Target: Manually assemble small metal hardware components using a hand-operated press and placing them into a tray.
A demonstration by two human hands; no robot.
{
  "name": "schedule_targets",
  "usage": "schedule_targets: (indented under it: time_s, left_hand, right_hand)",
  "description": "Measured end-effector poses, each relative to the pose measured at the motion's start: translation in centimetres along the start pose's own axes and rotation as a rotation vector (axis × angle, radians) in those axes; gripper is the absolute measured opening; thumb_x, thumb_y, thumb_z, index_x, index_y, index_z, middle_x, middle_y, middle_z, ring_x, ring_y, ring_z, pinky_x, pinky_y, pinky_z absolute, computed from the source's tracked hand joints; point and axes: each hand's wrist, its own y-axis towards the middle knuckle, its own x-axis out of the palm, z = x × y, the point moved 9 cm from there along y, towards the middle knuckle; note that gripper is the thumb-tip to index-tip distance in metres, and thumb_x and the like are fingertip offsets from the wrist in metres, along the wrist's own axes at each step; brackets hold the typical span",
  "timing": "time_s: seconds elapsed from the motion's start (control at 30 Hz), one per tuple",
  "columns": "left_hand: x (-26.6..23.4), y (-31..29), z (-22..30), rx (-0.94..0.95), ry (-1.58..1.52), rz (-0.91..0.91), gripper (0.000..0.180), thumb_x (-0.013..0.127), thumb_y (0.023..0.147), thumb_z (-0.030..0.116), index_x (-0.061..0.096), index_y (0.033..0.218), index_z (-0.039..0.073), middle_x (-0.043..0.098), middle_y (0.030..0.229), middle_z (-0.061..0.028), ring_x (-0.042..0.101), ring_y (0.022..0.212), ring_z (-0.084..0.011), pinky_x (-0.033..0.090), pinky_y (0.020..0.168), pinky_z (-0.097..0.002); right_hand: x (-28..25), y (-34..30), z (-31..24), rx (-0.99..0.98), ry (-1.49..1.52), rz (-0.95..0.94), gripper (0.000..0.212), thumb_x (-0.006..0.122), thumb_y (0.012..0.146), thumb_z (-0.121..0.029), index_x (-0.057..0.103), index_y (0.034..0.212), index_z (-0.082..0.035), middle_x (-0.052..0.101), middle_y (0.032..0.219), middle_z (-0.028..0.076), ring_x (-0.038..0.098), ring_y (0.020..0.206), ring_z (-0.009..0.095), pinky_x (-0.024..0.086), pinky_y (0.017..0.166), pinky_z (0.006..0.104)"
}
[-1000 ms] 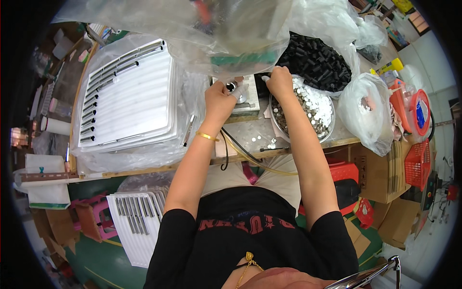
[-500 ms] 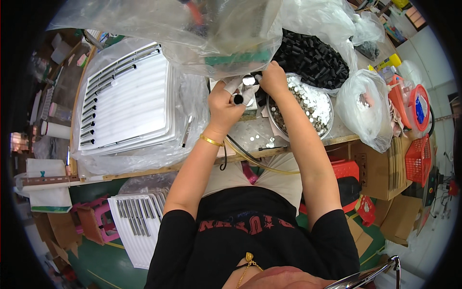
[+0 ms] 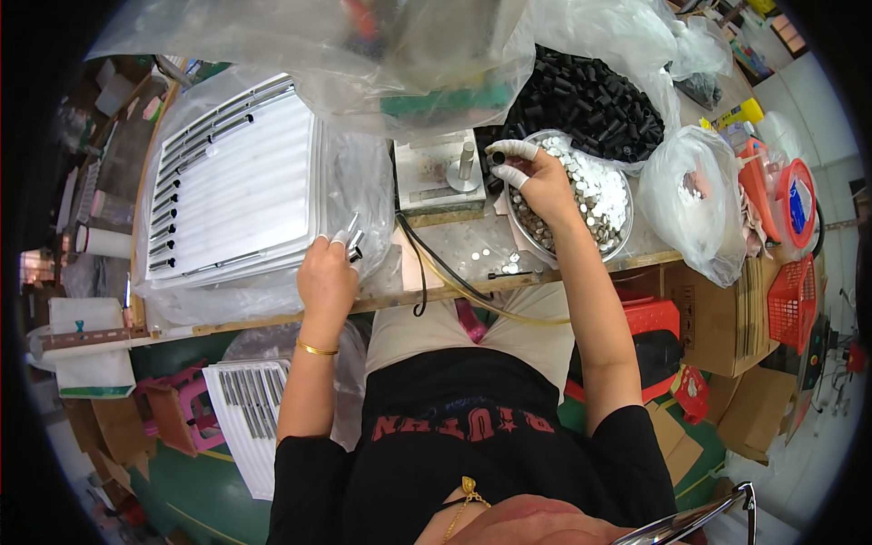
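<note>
My left hand (image 3: 327, 277), its fingertips wearing white covers, is closed at a shiny metal tube (image 3: 355, 238) beside the stack of white foam sheets. Dark ends show by the fingertips; how many pieces it grips is hard to make out. My right hand (image 3: 545, 186), also with white finger covers, pinches a small black cylindrical piece (image 3: 498, 158) between thumb and forefinger. Below this hand is a clear bowl (image 3: 627, 232) of silvery discs. Left of it, a metal block fixture (image 3: 427, 182) carries an upright metal post (image 3: 466, 162) on a round base.
Slim metal tubes with black ends (image 3: 173, 200) lie on the foam sheets (image 3: 245, 200). A pile of black cylindrical pieces (image 3: 590, 104) sits behind the bowl. Plastic bagging (image 3: 409, 64) hangs over the back. Cables (image 3: 445, 272) cross the table's front edge.
My left hand has moved left and nearer, from the fixture to beside the foam sheets. My right hand has shifted slightly right and now pinches a black piece. The fixture's post has come into sight.
</note>
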Motion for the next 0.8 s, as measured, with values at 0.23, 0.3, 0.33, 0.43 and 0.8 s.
schedule_targets:
  time_s: [0.23, 0.3, 0.33, 0.43, 0.8]
  left_hand:
    - [-2.0, 3.7, 8.3, 0.105, -0.410, 0.161, 0.039, 0.078, 0.069, 0.025, 0.066, 0.098, 0.004, 0.057, 0.085, -0.0100, 0.059, 0.071, -0.0266, 0.050, 0.061, -0.0368]
    - [-0.6, 5.9, 10.8, 0.116, -0.440, 0.132, 0.044, 0.079, 0.069, 0.029, 0.065, 0.102, 0.004, 0.057, 0.086, -0.0096, 0.058, 0.070, -0.0269, 0.049, 0.061, -0.0372]
    - [0.5, 7.1, 11.6, 0.113, -0.404, 0.106, 0.042, 0.078, 0.069, 0.033, 0.066, 0.096, 0.004, 0.057, 0.086, -0.0101, 0.059, 0.072, -0.0279, 0.050, 0.062, -0.0381]
    - [3.9, 9.3, 11.6, 0.097, -0.325, 0.046, 0.041, 0.075, 0.070, 0.041, 0.066, 0.084, 0.004, 0.058, 0.086, -0.0113, 0.060, 0.076, -0.0297, 0.050, 0.064, -0.0400]
    - [4.4, 8.6, 11.3, 0.072, -0.347, -0.069, 0.036, 0.075, 0.067, 0.035, 0.062, 0.075, 0.002, 0.057, 0.088, -0.0133, 0.060, 0.077, -0.0329, 0.049, 0.065, -0.0423]
  right_hand:
    - [1.6, -0.8, -2.7, 0.005, -0.067, 0.013, 0.028, 0.069, 0.081, -0.001, 0.064, 0.109, -0.002, 0.064, 0.101, 0.000, 0.054, 0.079, 0.007, 0.046, 0.075, 0.0206]
    - [1.1, -1.0, -3.9, -0.067, -0.227, 0.097, 0.027, 0.068, 0.081, -0.003, 0.064, 0.108, -0.001, 0.064, 0.095, 0.002, 0.054, 0.073, 0.008, 0.046, 0.070, 0.0218]
    - [1.2, -1.1, -4.8, -0.069, -0.230, 0.098, 0.027, 0.068, 0.081, -0.003, 0.064, 0.108, -0.001, 0.064, 0.095, 0.002, 0.054, 0.073, 0.008, 0.046, 0.070, 0.0218]
    - [2.4, -1.4, -9.1, -0.337, -0.515, 0.073, 0.027, 0.068, 0.079, -0.008, 0.065, 0.106, -0.005, 0.060, 0.088, 0.007, 0.057, 0.070, 0.016, 0.046, 0.065, 0.0274]
    - [5.9, 0.4, -9.3, -0.151, -0.696, -0.063, 0.034, 0.070, 0.071, -0.018, 0.068, 0.098, 0.002, 0.065, 0.094, 0.022, 0.064, 0.085, 0.035, 0.051, 0.078, 0.0386]
